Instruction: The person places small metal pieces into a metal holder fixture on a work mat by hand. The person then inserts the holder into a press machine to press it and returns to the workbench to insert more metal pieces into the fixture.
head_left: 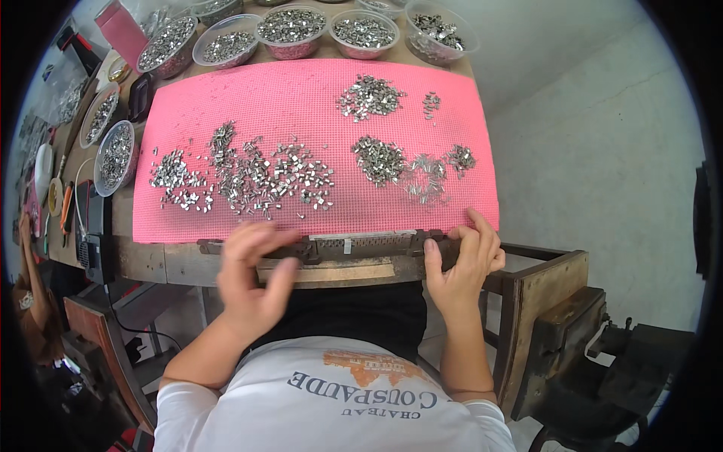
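A long dark metal bar jig with a slotted, lighter top lies along the near edge of the table, and a small pale piece sits at its middle. Over its left part is my left hand, slightly blurred, thumb and fingers apart with nothing seen between them. My right hand rests at the jig's right end, thumb touching the bar and fingers spread toward the mat. Beyond the jig, a pink textured mat carries small silvery metal pieces: a broad scatter on the left and smaller heaps on the right.
Clear round tubs of metal pieces line the far edge, with more tubs at the left. A black device and orange-handled tool lie farther left. Another person's arm shows at far left. A wooden frame stands right.
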`<action>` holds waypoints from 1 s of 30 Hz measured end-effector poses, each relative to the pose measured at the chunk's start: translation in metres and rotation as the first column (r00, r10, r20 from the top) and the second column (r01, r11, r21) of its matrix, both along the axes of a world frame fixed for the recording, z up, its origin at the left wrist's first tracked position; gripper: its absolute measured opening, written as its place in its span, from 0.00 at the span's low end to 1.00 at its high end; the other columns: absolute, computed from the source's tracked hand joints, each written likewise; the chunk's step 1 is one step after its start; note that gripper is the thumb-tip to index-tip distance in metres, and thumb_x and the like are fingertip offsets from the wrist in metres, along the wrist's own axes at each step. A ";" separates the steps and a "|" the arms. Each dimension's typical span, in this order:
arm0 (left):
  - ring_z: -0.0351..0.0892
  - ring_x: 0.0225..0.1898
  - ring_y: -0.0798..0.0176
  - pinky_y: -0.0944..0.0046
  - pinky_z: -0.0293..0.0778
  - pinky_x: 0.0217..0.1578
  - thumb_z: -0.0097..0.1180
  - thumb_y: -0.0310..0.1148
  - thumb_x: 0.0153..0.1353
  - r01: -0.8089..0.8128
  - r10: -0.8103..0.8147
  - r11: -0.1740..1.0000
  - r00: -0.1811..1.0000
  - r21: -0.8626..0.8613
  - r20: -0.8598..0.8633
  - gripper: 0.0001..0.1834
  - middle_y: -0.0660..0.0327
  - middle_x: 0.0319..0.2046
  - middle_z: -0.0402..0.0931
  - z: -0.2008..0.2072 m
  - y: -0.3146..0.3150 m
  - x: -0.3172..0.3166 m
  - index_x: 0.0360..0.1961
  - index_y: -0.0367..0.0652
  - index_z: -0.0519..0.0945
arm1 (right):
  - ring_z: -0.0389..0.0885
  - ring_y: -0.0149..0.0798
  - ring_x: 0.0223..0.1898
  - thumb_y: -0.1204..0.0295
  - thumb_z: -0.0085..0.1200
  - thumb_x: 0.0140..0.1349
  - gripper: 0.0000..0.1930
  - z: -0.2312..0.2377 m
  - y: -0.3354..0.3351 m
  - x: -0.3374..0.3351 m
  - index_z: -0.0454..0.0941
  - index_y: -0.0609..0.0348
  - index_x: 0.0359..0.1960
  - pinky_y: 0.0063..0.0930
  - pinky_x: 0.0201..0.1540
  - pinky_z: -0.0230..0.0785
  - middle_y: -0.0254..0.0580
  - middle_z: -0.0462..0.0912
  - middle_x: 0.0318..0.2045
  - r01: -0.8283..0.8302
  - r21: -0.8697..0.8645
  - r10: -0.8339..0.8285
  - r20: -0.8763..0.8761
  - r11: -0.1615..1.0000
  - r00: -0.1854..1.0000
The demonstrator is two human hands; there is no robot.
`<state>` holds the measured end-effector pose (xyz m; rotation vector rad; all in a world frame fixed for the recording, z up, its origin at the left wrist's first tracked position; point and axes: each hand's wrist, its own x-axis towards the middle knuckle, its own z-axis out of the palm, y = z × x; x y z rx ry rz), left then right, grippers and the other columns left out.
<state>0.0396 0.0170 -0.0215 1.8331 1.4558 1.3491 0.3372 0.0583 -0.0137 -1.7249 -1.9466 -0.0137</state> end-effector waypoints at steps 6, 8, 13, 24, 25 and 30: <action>0.84 0.46 0.54 0.51 0.74 0.55 0.74 0.23 0.50 0.126 -0.111 0.991 0.960 0.041 -0.257 0.34 0.59 0.42 0.88 0.020 0.037 0.047 0.61 0.41 0.78 | 0.76 0.46 0.58 0.72 0.66 0.56 0.15 0.007 0.000 -0.015 0.83 0.51 0.47 0.43 0.60 0.52 0.36 0.85 0.52 -0.270 0.048 0.274 -0.138 0.962 0.952; 0.83 0.37 0.56 0.58 0.76 0.41 0.74 0.21 0.47 0.172 -0.147 0.983 0.946 0.065 -0.288 0.35 0.61 0.35 0.88 0.020 0.044 0.052 0.61 0.42 0.80 | 0.77 0.45 0.58 0.73 0.66 0.55 0.18 0.005 0.003 -0.021 0.85 0.51 0.49 0.43 0.59 0.52 0.33 0.86 0.50 -0.291 0.033 0.292 -0.151 0.956 0.944; 0.83 0.32 0.59 0.60 0.77 0.37 0.69 0.20 0.49 0.236 -0.155 0.955 0.916 0.182 -0.371 0.33 0.63 0.32 0.85 0.014 0.050 0.049 0.60 0.42 0.83 | 0.78 0.42 0.56 0.73 0.67 0.53 0.17 0.004 0.007 -0.026 0.87 0.50 0.47 0.43 0.58 0.52 0.30 0.86 0.49 -0.330 0.017 0.328 -0.177 0.944 0.928; 0.85 0.32 0.61 0.58 0.84 0.43 0.65 0.18 0.53 0.222 -0.127 0.947 0.923 0.234 -0.364 0.31 0.60 0.34 0.86 0.010 0.056 0.047 0.61 0.40 0.82 | 0.81 0.42 0.51 0.71 0.70 0.57 0.08 0.003 0.017 -0.024 0.90 0.51 0.39 0.37 0.58 0.55 0.30 0.89 0.40 -0.315 0.034 0.312 -0.267 0.948 0.912; 0.85 0.31 0.60 0.57 0.85 0.44 0.66 0.18 0.54 0.213 -0.133 0.951 0.937 0.225 -0.324 0.30 0.60 0.35 0.87 0.010 0.056 0.048 0.61 0.39 0.82 | 0.81 0.42 0.50 0.72 0.70 0.56 0.08 0.004 0.018 -0.024 0.89 0.51 0.38 0.37 0.58 0.55 0.31 0.89 0.40 -0.326 0.042 0.324 -0.280 0.945 0.904; 0.88 0.34 0.58 0.56 0.86 0.48 0.68 0.17 0.57 0.186 -0.144 0.969 0.960 0.162 -0.239 0.28 0.56 0.40 0.88 0.019 0.056 0.046 0.61 0.36 0.80 | 0.82 0.41 0.49 0.70 0.73 0.53 0.10 0.018 0.027 -0.025 0.89 0.50 0.38 0.37 0.56 0.54 0.28 0.89 0.39 -0.377 0.032 0.354 -0.426 0.926 0.833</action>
